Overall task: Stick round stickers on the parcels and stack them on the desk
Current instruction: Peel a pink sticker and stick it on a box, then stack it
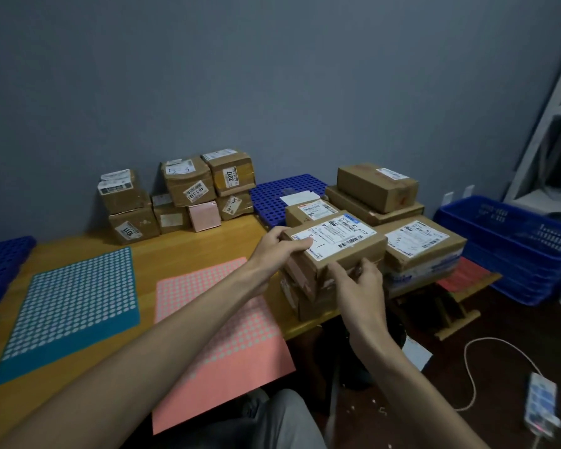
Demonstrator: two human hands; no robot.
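A brown cardboard parcel [344,251] with a white shipping label sits on top of another parcel at the desk's right edge. My left hand [280,249] grips its left end, thumb on the label. My right hand [358,286] holds its near side with curled fingers. A teal sticker sheet [75,306] and a pink sticker sheet [221,345] lie flat on the wooden desk [162,254]. A stack of several labelled parcels [178,196] stands against the wall at the back of the desk.
More parcels [421,247] are piled to the right, beside a blue perforated board [279,192]. Blue plastic crates [512,244] stand on the floor at the right. A power strip [541,403] with a white cable lies on the floor.
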